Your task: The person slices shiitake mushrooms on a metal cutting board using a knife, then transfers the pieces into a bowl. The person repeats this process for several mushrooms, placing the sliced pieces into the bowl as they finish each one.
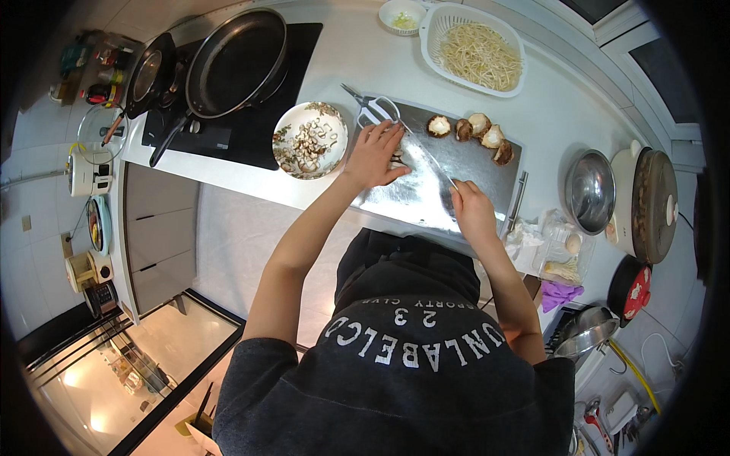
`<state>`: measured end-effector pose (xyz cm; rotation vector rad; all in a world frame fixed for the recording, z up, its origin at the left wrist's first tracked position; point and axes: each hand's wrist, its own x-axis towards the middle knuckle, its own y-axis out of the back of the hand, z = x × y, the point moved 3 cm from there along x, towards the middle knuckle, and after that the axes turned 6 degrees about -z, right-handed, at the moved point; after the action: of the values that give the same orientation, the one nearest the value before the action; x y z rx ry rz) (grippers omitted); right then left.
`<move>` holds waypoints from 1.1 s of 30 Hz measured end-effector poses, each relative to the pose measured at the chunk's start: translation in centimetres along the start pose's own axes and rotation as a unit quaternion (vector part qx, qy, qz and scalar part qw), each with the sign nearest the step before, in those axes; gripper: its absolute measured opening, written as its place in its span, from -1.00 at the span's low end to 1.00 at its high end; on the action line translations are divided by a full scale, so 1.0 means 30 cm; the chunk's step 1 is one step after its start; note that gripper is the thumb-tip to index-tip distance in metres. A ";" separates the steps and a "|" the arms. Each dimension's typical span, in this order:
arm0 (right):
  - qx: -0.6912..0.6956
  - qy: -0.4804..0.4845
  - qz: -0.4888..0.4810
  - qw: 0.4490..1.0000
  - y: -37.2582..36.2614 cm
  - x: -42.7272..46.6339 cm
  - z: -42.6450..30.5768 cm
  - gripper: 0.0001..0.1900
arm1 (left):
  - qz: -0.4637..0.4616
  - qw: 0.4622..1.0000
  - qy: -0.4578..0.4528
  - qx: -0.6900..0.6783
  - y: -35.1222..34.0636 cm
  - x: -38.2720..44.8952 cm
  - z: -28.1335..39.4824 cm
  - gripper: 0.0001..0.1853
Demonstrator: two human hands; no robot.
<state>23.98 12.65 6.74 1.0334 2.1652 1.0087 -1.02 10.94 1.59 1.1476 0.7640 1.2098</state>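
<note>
My right hand [474, 208] grips the handle of a knife, whose narrow blade [425, 153] slants up and left across the metal cutting board [485, 185]. Flat on the board's left side lies my left hand [376, 153], fingers spread over pale sliced mushroom pieces [397, 155] that it partly hides. Several mushroom caps [480, 124] sit at the board's far right, dark brown with pale undersides. White-handled scissors [373, 109] rest at the far left corner, just past my fingertips. Left of the board, a white bowl [311, 140] holds sliced mushrooms.
A large frying pan [236, 62] stands on the black cooktop [219, 139] at left. A white basket of bean sprouts [482, 56] and a small bowl [402, 17] are at the back. Rightward are a steel bowl [591, 191], a lidded cooker [656, 205] and a plastic tray [564, 251].
</note>
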 end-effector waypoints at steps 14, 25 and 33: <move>-0.001 0.014 -0.047 0.999 -0.050 -0.069 -0.041 -0.77 | 0.070 0.985 0.140 -0.073 -0.104 -0.148 0.094 -0.14; 0.001 0.040 -0.036 0.999 -0.104 -0.064 -0.098 -0.78 | 0.212 0.951 0.197 -0.109 -0.098 -0.200 0.114 -0.24; 0.001 0.064 -0.032 0.997 -0.115 -0.056 -0.088 -0.77 | 0.252 0.929 0.235 -0.132 -0.127 -0.203 0.133 -0.58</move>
<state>21.62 8.77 5.72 0.9167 2.2877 1.0690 2.43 4.18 -1.61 0.8551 0.6417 2.0047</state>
